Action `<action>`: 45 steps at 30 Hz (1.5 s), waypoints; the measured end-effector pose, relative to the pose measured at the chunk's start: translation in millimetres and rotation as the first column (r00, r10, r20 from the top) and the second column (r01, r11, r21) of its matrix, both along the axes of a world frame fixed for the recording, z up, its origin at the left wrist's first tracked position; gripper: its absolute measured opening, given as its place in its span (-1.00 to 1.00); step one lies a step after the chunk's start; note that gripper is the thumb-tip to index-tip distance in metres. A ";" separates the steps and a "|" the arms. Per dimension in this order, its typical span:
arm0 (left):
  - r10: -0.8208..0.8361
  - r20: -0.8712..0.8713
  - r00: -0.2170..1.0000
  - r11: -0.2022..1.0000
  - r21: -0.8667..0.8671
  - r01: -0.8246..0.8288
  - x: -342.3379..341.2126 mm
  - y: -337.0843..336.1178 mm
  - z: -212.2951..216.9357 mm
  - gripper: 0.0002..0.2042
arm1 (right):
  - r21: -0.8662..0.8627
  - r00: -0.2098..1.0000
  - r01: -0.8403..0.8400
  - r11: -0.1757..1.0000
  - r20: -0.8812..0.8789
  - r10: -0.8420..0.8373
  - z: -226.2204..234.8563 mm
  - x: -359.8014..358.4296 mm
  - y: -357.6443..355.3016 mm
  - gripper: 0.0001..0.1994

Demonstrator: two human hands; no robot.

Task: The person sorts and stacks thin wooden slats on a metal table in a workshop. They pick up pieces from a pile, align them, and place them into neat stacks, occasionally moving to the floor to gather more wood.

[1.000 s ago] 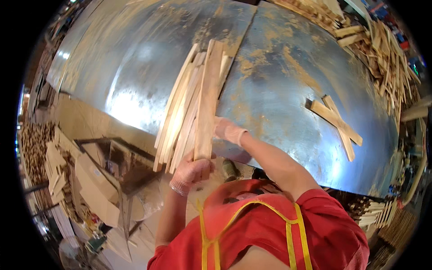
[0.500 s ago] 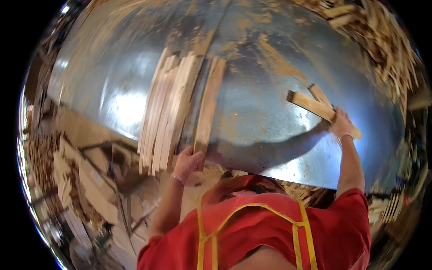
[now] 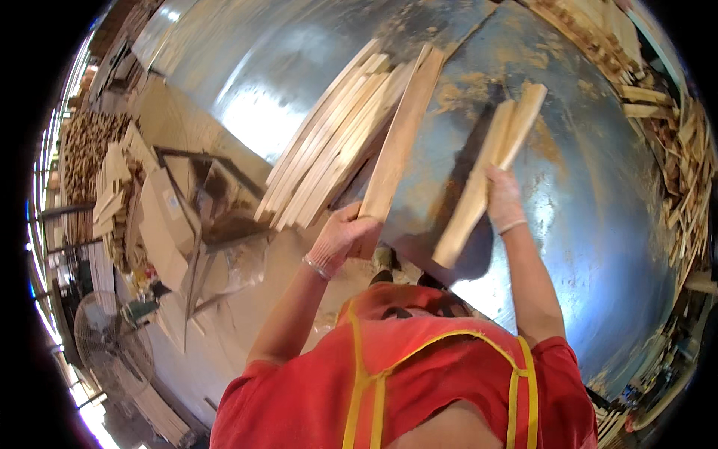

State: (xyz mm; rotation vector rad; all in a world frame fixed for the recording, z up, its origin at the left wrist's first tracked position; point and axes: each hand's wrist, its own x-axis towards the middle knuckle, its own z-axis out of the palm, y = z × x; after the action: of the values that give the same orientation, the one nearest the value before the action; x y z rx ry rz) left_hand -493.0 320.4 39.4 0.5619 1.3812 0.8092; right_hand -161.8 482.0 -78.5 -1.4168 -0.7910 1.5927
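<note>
Pale tan wooden slats, shiny silver metal table, red-and-yellow shirt

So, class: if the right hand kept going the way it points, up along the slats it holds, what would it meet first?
The right hand grips two wooden slats. Beyond their tips lies only bare metal tabletop, so the way looks free, though depth is unclear.

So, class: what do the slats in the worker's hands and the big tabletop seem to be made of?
Slats: pale, apparently unfinished wood, with visible grain and sawn ends. Tabletop: seemingly sheet metal; it is shiny, reflects light and shows rusty-looking blotches. The right hand holds the slats.
</note>
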 end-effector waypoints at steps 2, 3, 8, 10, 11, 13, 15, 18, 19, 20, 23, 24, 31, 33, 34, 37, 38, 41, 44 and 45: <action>0.080 0.041 0.996 0.996 0.027 -0.081 -4.6 -5.6 8.8 -0.63 | -0.080 0.965 0.030 0.996 -0.256 -0.049 4.5 -84.7 -10.0 -0.57; 0.118 0.061 0.991 0.992 0.045 -0.120 -12.5 -5.7 14.6 -0.63 | -0.123 0.988 -0.006 0.992 -0.156 -0.014 4.7 -120.8 -10.1 -0.51; 0.145 0.011 0.989 0.988 0.054 -0.146 -43.4 -15.5 8.8 -0.59 | -0.175 0.725 -0.544 0.820 0.394 0.565 58.3 -222.2 0.5 -0.38; 0.103 -0.108 0.989 0.995 0.028 -0.100 -46.6 -18.7 5.5 -0.60 | -0.382 0.445 -0.708 0.594 0.413 0.795 86.7 -213.9 25.1 -0.34; 0.078 -0.160 0.984 0.997 0.011 -0.077 -47.5 -21.1 3.4 -0.60 | -0.357 0.495 -0.705 0.612 0.370 0.786 87.4 -206.5 25.0 -0.32; 0.075 -0.051 0.996 0.995 0.062 -0.072 -43.2 -29.0 0.8 -0.60 | -0.185 0.755 -0.596 0.781 0.203 0.624 87.2 -188.0 7.0 -0.28; -0.085 -0.237 0.968 0.993 0.057 0.101 -36.0 -26.0 25.7 -0.58 | -0.008 0.922 -0.326 0.945 -0.223 0.316 93.0 -194.2 -42.7 -0.30; -0.052 -0.121 0.991 0.993 0.096 0.064 -42.2 -55.2 3.6 -0.61 | -0.064 0.954 -0.182 0.981 -0.253 0.161 101.7 -196.8 -77.1 -0.25; -0.012 -0.191 0.982 0.989 0.140 0.040 -49.9 -64.7 -2.5 -0.62 | -0.043 0.971 -0.123 0.992 -0.209 0.111 83.6 -186.1 -77.6 -0.26; 0.134 -0.253 0.958 0.991 0.024 -0.133 -69.2 -73.2 -7.2 -0.61 | -0.018 0.984 -0.053 0.998 -0.168 0.049 63.9 -174.9 -76.4 -0.26; 0.592 -0.260 0.763 0.778 -0.064 -0.625 -149.1 -119.3 -66.1 -0.52 | 0.040 0.998 0.036 0.999 0.042 -0.038 48.5 -169.0 -80.2 -0.21; 0.693 -0.224 0.685 0.680 -0.110 -0.725 -162.6 -119.2 -73.6 -0.49 | 0.031 0.989 0.061 0.998 0.132 -0.065 32.3 -165.3 -79.1 -0.18; 0.712 -0.023 0.701 0.694 -0.128 -0.709 -199.1 -99.2 -68.5 -0.55 | -0.162 0.954 0.200 0.966 -0.193 -0.230 3.9 -173.4 -60.0 -0.28; 0.552 0.263 0.791 0.831 -0.097 -0.547 -213.7 -77.0 -24.0 -0.59 | -0.200 0.910 0.203 0.958 -0.323 -0.260 0.0 -169.6 -58.9 -0.36; 0.445 0.395 0.804 0.887 -0.068 -0.458 -216.2 -67.3 3.8 -0.60 | -0.189 0.902 0.187 0.964 -0.356 -0.245 -2.1 -165.5 -58.5 -0.37; -0.025 0.019 1.000 0.996 -0.088 0.026 -198.4 15.8 70.0 -0.41 | -0.193 0.900 0.183 0.964 -0.362 -0.243 -1.8 -166.1 -58.1 -0.36; -0.135 -0.069 0.988 0.990 -0.044 0.132 -208.8 15.2 52.1 -0.40 | -0.205 0.902 0.175 0.963 -0.360 -0.240 2.7 -172.8 -59.6 -0.36; -0.216 -0.140 0.966 0.976 -0.064 0.209 -213.7 34.1 62.3 -0.32 | -0.177 0.913 0.189 0.966 -0.331 -0.239 -3.3 -162.4 -65.8 -0.35; -0.085 -0.001 0.996 0.991 -0.101 0.085 -206.4 24.7 93.9 -0.33 | -0.218 0.843 0.284 0.934 -0.407 -0.351 14.2 -144.3 -85.8 -0.28; -0.046 0.100 0.994 0.997 -0.058 0.052 -198.7 20.7 94.0 -0.39 | -0.194 0.845 0.309 0.931 -0.393 -0.362 20.7 -134.1 -95.8 -0.32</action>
State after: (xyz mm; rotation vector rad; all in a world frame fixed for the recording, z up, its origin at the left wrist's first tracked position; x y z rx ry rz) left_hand -691.7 341.1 133.4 0.5001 1.2929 0.7435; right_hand -295.8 386.2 -57.7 -1.1508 -0.1739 1.6053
